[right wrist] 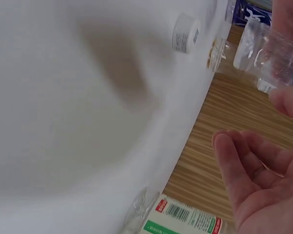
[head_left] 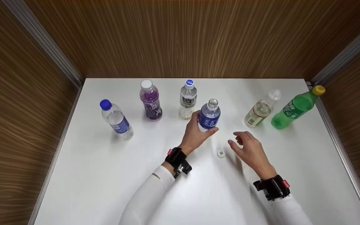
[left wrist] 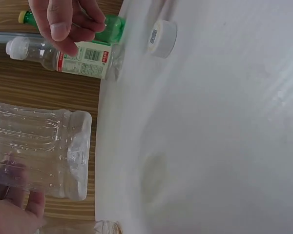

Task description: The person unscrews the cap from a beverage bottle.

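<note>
My left hand [head_left: 194, 135] grips a clear plastic bottle [head_left: 209, 116] with a blue label, fingers and thumb round its sides. No cap is on its mouth. In the left wrist view the bottle's base [left wrist: 78, 156] appears raised off the table. A white bottle cap [head_left: 221, 154] lies on the table, between the forearms and nearer to me than the bottle. Right of the cap hovers my right hand [head_left: 251, 150], holding nothing. Its fingers are loosely bent, and the thumb is apart from them in the right wrist view [right wrist: 263, 170].
Behind the held bottle stands a clear bottle [head_left: 188, 99] with a blue-and-white cap. Further left are a purple bottle [head_left: 151, 104] and a blue-capped water bottle [head_left: 117, 120]. To the right stand a clear bottle [head_left: 258, 112] with a pale label and a green bottle [head_left: 295, 109]. Wood-grain panels [head_left: 180, 37] enclose the white table.
</note>
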`<action>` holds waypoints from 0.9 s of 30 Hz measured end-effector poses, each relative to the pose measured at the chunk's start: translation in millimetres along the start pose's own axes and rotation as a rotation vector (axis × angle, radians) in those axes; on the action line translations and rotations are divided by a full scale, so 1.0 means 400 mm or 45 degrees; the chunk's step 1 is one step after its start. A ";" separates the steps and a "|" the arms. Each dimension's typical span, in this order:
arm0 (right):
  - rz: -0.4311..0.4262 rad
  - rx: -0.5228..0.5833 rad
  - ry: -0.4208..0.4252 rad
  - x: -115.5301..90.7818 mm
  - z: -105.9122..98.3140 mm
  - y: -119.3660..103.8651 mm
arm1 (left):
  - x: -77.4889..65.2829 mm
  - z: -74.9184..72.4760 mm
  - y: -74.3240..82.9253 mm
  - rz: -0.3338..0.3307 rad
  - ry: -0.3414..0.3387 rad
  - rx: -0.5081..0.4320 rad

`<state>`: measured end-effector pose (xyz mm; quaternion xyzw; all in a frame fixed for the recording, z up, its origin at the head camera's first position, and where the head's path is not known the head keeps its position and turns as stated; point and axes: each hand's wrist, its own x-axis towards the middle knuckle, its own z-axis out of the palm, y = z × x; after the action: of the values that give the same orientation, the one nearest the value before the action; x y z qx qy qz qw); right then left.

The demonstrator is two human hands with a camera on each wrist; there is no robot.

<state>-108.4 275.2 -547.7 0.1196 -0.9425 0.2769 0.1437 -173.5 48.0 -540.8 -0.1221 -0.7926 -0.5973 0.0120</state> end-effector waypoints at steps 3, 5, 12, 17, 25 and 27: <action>0.021 -0.001 -0.002 -0.007 -0.004 0.010 | 0.027 0.028 0.001 -0.002 0.030 0.007; 0.036 0.003 -0.024 -0.014 -0.001 0.014 | 0.042 0.044 -0.001 0.004 0.060 0.020; 0.080 0.009 -0.094 -0.031 0.003 0.013 | 0.080 0.084 -0.012 -0.003 0.117 0.033; 0.105 0.023 -0.138 -0.033 0.000 0.010 | 0.094 0.099 -0.036 -0.038 0.115 0.030; 0.100 0.021 -0.152 -0.032 -0.002 0.013 | 0.100 0.106 -0.061 -0.096 0.108 0.006; 0.103 0.025 -0.148 -0.032 -0.004 0.014 | 0.097 0.107 -0.063 -0.104 0.086 0.010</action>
<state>-98.0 282.6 -553.5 0.0987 -0.9506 0.2842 0.0761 -211.1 89.2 -570.6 -0.0692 -0.7985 -0.5978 0.0148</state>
